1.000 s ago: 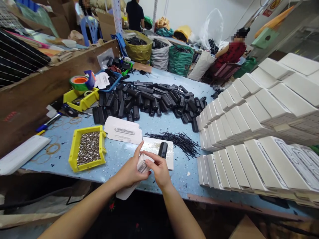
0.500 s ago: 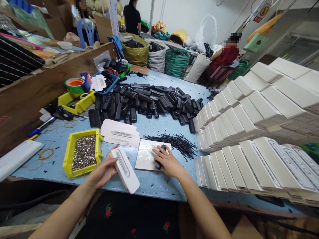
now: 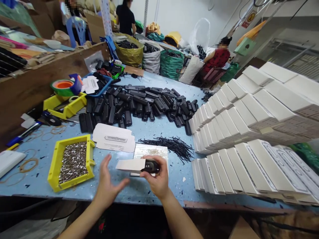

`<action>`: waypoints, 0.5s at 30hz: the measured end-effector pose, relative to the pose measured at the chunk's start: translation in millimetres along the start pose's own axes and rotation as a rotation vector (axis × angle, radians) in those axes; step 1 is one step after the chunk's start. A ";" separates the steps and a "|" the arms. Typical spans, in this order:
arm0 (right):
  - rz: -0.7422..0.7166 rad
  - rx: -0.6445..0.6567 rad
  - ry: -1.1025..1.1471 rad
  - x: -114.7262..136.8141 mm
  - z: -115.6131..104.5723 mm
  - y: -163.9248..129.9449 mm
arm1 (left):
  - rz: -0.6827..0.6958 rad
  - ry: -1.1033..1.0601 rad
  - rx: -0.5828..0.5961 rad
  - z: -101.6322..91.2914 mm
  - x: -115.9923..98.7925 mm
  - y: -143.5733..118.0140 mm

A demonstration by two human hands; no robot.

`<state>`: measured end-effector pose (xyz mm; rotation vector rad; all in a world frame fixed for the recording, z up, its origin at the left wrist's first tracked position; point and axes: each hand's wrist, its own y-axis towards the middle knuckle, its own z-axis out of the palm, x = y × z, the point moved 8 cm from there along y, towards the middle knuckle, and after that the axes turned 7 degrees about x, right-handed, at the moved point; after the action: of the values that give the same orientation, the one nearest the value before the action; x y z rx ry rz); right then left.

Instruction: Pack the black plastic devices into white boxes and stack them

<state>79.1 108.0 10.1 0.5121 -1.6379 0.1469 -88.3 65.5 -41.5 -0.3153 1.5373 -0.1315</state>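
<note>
My right hand [image 3: 159, 177] grips a small white box [image 3: 132, 165] together with a black plastic device [image 3: 151, 166], which sticks out of the box's right end. Beside the box's left end, my left hand [image 3: 109, 181] is open, thumb and fingers spread, with nothing between them. Under the held box lies a white tile-like board [image 3: 151, 151] with small shiny bits on it. A flat printed card [image 3: 113, 137] rests behind my hands. To its right spreads a heap of thin black sticks [image 3: 174, 147].
A yellow bin [image 3: 53, 166] of small metal parts stands left. Black devices [image 3: 139, 103] lie piled across the middle. Stacked white boxes [image 3: 234, 166] wall off the right. Tape rolls [image 3: 63, 85] and another yellow bin [image 3: 66, 111] sit back left. A person in red [image 3: 216, 59] is beyond.
The white box has gone from my left hand to my right, and the black device now sits in its end. My left hand has let go and opened. The view has shifted slightly.
</note>
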 end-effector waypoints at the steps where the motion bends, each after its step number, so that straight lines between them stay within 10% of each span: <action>1: -0.009 0.147 -0.035 -2.5 3.7 7.3 | 0.071 0.136 0.000 -3.4 -3.6 -0.8; 4: 0.055 0.267 -0.272 -30.6 -33.2 43.8 | 0.141 0.443 0.089 1.5 -2.6 -2.3; 7: 0.296 -0.308 -0.551 -67.3 -150.2 78.5 | 0.164 0.613 0.072 -0.7 -0.8 -4.4; 10: 0.370 -0.474 -0.591 -88.8 -219.8 90.3 | 0.204 0.678 0.043 -8.2 -1.9 -5.7; 15: 0.280 -0.456 -0.547 -80.7 -214.9 62.8 | 0.165 0.633 0.049 -13.4 -4.8 2.1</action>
<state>253.0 266.6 -24.8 -0.0427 -2.1928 -0.1769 -102.0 67.2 -37.5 -0.1052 2.1750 -0.1465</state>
